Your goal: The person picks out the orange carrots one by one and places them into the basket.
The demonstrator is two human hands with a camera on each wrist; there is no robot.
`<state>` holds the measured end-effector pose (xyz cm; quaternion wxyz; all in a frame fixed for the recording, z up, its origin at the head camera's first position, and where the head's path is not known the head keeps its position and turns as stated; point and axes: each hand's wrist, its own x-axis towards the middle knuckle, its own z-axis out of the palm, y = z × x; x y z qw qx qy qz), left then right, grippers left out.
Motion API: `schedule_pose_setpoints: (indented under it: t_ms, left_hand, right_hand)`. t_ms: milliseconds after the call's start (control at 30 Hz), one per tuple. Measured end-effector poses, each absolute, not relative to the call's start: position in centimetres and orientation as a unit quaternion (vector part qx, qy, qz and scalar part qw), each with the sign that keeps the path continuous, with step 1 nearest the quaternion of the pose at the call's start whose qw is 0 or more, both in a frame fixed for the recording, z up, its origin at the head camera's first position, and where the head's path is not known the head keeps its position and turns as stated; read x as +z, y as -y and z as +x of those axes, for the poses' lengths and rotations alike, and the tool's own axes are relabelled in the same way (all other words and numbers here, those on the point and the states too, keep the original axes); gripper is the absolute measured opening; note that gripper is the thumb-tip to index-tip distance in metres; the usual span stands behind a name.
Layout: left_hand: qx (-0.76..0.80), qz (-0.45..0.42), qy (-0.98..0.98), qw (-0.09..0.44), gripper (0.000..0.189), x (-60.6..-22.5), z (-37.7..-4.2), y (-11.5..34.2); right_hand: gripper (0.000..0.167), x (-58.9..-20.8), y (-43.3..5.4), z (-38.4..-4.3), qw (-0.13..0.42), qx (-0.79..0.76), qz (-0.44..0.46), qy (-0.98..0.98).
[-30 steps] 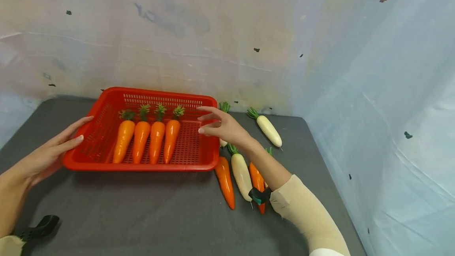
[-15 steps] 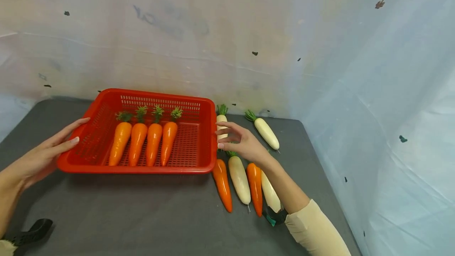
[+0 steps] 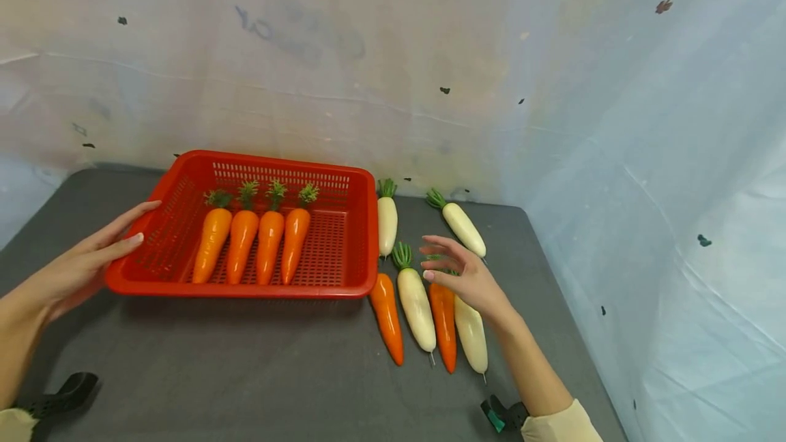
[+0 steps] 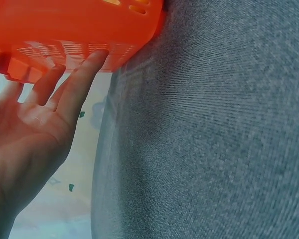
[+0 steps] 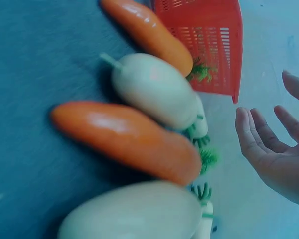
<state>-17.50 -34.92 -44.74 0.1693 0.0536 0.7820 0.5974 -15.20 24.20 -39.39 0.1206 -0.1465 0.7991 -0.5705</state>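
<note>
My left hand rests at the left side of a red plastic basket, its fingers straight. Thumb and index tip touch the rim; in the left wrist view, other fingers lie against the outer wall. Inside the basket, several glossy orange carrots with green tops lie side by side. To the basket's right, my right hand hovers with loosely bent fingers and holds nothing. It overlaps the tops of an orange carrot and a white radish. Left of these lie another white radish and another carrot.
At the back of the grey-covered table, one white radish lies beside the basket and another radish lies farther right, slanted. A pale sheet rises behind the table and along its right side.
My right hand has moved from over the basket's right end, past its rim, to the right over the loose vegetables. My left hand stays at the basket, and the carrots inside keep their places.
</note>
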Motion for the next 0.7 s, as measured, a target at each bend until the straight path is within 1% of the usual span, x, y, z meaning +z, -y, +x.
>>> schedule_pose_setpoints:
  t_ms: [133,367,700]
  left_hand:
    - [0.601,0.06,-0.778,0.172,0.061,-44.9,-17.7,35.1]
    - [0.588,0.07,-0.79,0.159,0.061,-45.2,-17.4,35.2]
    - [0.596,0.058,-0.783,0.165,0.06,-45.0,-17.5,35.1]
  right_hand:
    - [0.058,-39.9,-25.5,-13.9,0.112,-0.574,-0.134,-0.8]
    - [0.061,-41.2,-26.8,-12.0,0.097,-0.557,-0.1,-0.819]
    - [0.057,-42.8,-26.7,-10.1,0.08,-0.566,-0.016,-0.82]
